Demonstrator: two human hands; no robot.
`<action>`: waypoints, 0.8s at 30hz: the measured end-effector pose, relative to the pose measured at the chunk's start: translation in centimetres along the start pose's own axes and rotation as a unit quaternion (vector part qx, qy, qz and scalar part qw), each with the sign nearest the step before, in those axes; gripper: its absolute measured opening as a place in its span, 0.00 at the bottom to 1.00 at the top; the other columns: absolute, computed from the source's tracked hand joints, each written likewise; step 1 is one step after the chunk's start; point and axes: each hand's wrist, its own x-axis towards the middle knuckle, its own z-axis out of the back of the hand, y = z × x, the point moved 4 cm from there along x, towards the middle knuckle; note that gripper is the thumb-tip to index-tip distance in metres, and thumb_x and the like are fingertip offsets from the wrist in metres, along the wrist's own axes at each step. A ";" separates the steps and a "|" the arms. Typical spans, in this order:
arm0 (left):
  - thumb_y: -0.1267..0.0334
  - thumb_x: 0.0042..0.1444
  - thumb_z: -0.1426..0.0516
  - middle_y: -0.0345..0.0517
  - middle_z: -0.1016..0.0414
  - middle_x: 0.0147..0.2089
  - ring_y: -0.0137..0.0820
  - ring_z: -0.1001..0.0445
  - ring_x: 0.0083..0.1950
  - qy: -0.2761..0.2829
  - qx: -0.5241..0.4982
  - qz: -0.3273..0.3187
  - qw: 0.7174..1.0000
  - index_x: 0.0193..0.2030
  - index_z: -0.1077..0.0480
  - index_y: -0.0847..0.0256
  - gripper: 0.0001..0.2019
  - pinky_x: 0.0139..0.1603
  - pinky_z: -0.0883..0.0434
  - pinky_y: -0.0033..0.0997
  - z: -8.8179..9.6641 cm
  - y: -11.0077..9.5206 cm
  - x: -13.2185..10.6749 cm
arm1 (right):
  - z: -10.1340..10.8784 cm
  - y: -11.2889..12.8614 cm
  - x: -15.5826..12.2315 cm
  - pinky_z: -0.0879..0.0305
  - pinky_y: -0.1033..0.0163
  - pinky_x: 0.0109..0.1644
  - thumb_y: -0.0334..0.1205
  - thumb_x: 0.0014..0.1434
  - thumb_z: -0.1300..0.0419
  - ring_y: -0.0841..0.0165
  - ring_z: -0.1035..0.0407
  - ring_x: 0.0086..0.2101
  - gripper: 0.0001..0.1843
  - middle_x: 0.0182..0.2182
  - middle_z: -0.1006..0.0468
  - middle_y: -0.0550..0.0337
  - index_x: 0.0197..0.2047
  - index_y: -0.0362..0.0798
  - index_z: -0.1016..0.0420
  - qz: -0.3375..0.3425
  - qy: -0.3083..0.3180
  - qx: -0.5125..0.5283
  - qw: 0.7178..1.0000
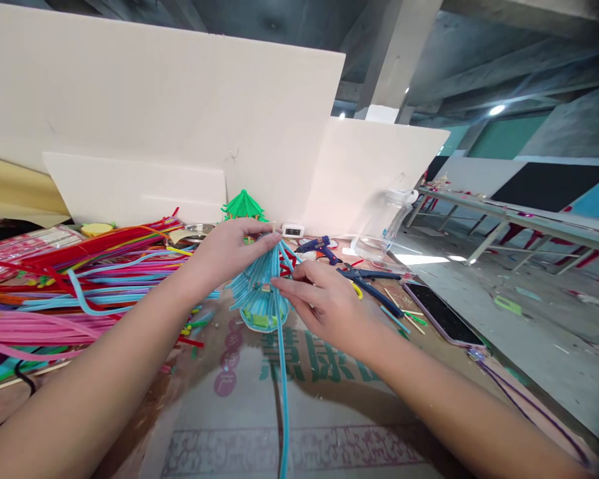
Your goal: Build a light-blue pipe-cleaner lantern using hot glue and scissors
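Observation:
A cone of light-blue pipe cleaners (247, 283), like a small roof, stands over a round green base (259, 320). My left hand (237, 249) is at its top, thumb and fingers closed around the peak. One long blue pipe cleaner (283, 399) runs down the front of the cone and on toward me. My right hand (324, 296) pinches at that strand on the cone's right side; its fingertips partly hide the spot. Behind my left hand rises a small green pagoda-like roof (243, 203).
Bundles of coloured pipe cleaners (104, 279) cover the left side. To the right lie a glue gun (324, 247), pliers (379, 289), thin sticks and a phone (444, 314). A clear plastic jug (387, 223) and a small digital display (293, 231) stand by white boards (154, 106).

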 end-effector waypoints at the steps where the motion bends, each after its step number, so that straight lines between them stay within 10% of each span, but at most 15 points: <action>1: 0.43 0.61 0.50 0.44 0.19 0.47 0.40 0.25 0.49 -0.001 0.004 0.002 1.000 0.47 0.22 0.55 0.23 0.49 0.30 0.33 0.0 0.1 0.0 | 0.0 0.0 0.0 0.37 0.60 0.38 0.33 0.66 0.47 0.66 0.34 0.35 0.13 0.35 0.25 0.53 0.47 0.48 0.22 -0.002 0.002 0.006 1.000; 9: 0.43 0.60 0.50 0.45 0.20 0.46 0.40 0.25 0.47 -0.026 0.041 0.028 0.998 0.43 0.23 0.57 0.22 0.45 0.32 0.34 0.6 0.8 0.1 | 0.1 -2.1 0.5 0.44 0.63 0.31 0.43 0.65 0.44 0.71 0.38 0.27 0.15 0.24 0.30 0.61 0.28 0.45 0.28 -0.208 0.037 0.136 0.968; 20: 0.44 0.61 0.50 0.46 0.21 0.42 0.39 0.25 0.42 -0.041 0.090 0.040 0.994 0.42 0.25 0.58 0.21 0.43 0.34 0.34 0.6 0.4 -0.1 | -4.5 -5.1 -1.5 0.41 0.67 0.23 0.56 0.53 0.35 0.76 0.41 0.19 0.21 0.18 0.35 0.68 0.28 0.46 0.30 -0.442 0.105 0.547 0.703; 24: 0.45 0.60 0.49 0.46 0.21 0.41 0.38 0.25 0.41 -0.042 0.094 0.041 0.994 0.41 0.25 0.57 0.20 0.42 0.34 0.34 0.6 0.4 -0.1 | -4.6 -4.2 -1.4 0.44 0.69 0.22 0.52 0.49 0.31 0.77 0.45 0.19 0.19 0.18 0.38 0.69 0.34 0.43 0.24 -0.451 0.100 0.596 0.656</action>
